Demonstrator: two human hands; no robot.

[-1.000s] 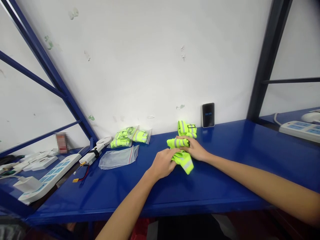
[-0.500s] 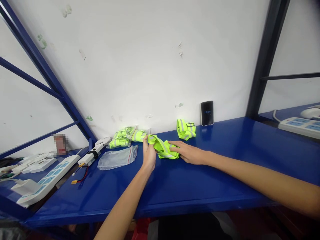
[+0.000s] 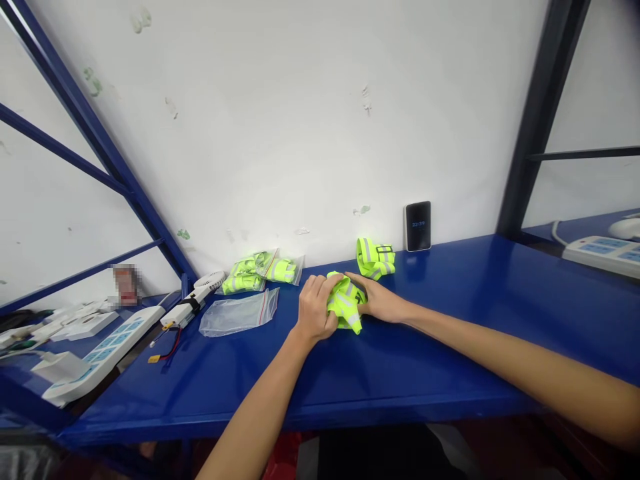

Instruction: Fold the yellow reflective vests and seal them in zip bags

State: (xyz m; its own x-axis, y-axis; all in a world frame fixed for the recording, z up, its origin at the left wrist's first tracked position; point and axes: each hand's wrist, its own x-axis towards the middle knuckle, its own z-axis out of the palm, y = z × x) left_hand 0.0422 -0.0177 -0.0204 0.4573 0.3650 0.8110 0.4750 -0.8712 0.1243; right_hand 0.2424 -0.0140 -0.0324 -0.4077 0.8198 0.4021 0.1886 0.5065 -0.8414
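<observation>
A bunched neon-yellow reflective strap (image 3: pixel 345 305) with grey stripes is between my hands, just above or on the blue table. My left hand (image 3: pixel 316 308) has its fingers curled around the strap's left side. From the right, my right hand (image 3: pixel 379 298) grips it, thumb and fingers closed on the fabric. A dark buckle piece shows near the right fingers. Behind my hands lies a second looped reflective strap (image 3: pixel 375 258) with a black buckle. To the left rest bagged reflective straps (image 3: pixel 245 273) and a flat clear zip bag (image 3: pixel 240 312).
A phone-like device (image 3: pixel 417 227) leans upright against the white wall. On the left are a white handheld fan (image 3: pixel 203 293), a wire with a yellow connector (image 3: pixel 163 357) and a power strip (image 3: pixel 107 350). Another power strip (image 3: pixel 607 253) lies at the far right. Blue table (image 3: pixel 425 373) edge runs in front.
The strap in my hands went from a stretched, twisted length to a compact bunch. My left hand moved right, closer to my right hand, and wrapped over the fabric. The view shifted slightly.
</observation>
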